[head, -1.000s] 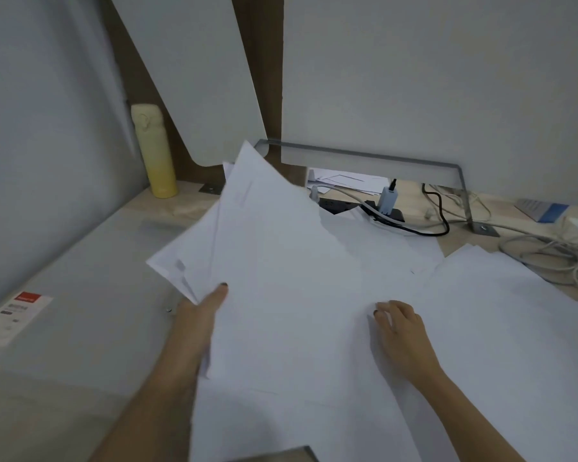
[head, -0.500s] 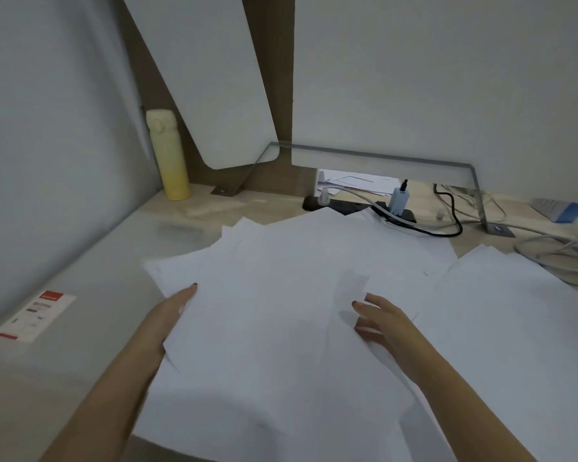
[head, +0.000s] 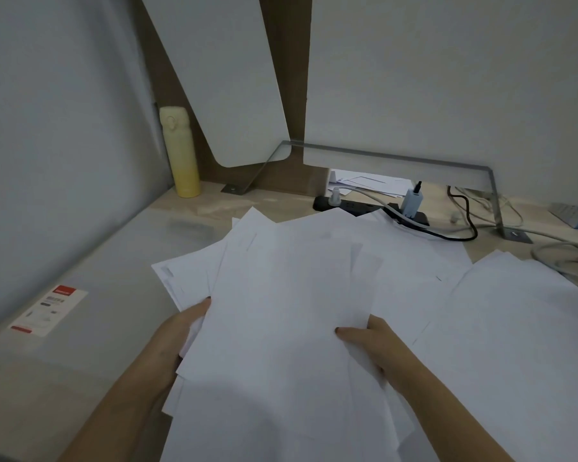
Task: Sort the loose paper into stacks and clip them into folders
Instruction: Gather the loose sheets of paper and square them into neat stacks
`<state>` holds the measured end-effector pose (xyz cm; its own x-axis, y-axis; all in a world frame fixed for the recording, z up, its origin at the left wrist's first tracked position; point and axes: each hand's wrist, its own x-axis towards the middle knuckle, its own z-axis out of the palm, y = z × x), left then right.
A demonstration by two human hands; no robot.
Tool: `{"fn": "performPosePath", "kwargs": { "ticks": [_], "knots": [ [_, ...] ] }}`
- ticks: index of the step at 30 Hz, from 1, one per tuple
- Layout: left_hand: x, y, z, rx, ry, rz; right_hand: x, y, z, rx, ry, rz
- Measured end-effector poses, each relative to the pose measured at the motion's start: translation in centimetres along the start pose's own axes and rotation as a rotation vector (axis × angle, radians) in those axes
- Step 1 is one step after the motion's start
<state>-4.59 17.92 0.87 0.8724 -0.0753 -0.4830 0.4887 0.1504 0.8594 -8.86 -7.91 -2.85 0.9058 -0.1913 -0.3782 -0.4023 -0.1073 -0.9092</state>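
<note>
Paper bundle (head: pixel 281 311) lying between both hands, long axis pointing toward power strip (head: pixel 364 206); left hand (head: pixel 177 335), right hand (head: pixel 371 338) pinching side edges.

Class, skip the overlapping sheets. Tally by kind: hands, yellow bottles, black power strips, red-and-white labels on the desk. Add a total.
Hands: 2, left hand and right hand, both holding the loose paper
Yellow bottle: 1
Black power strip: 1
Red-and-white label: 1
Total: 5
</note>
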Motion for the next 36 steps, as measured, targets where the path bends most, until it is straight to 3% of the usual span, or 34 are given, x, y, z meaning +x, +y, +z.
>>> {"fn": "performPosePath", "kwargs": {
  "ticks": [7, 11, 17, 26, 31, 36],
  "knots": [
    [1.0, 0.2, 0.0, -0.129, -0.003, 0.028, -0.1, -1.0, -1.8, -0.128, 0.178, -0.084],
    [1.6, 0.3, 0.4, -0.136, -0.022, 0.048, -0.2, -1.8, -3.2, 0.036, 0.197, -0.103],
    [2.1, -1.0, -0.6, -0.111, -0.008, -0.019, 0.6, -1.1, -2.2, 0.009, 0.15, 0.041],
    [3.3, -1.7, -0.5, 0.019, 0.048, -0.058, 1.2, -1.9, 0.8, 0.315, -0.098, 0.133],
    [3.4, -1.2, -1.2, 0.008, 0.015, -0.037, 0.8, -1.1, 2.5, 0.208, -0.133, 0.092],
    [2.1, -0.1, -2.0, -0.112, 0.028, -0.064, 0.2, -1.9, 1.9, 0.271, -0.224, -0.011]
  ]
}}
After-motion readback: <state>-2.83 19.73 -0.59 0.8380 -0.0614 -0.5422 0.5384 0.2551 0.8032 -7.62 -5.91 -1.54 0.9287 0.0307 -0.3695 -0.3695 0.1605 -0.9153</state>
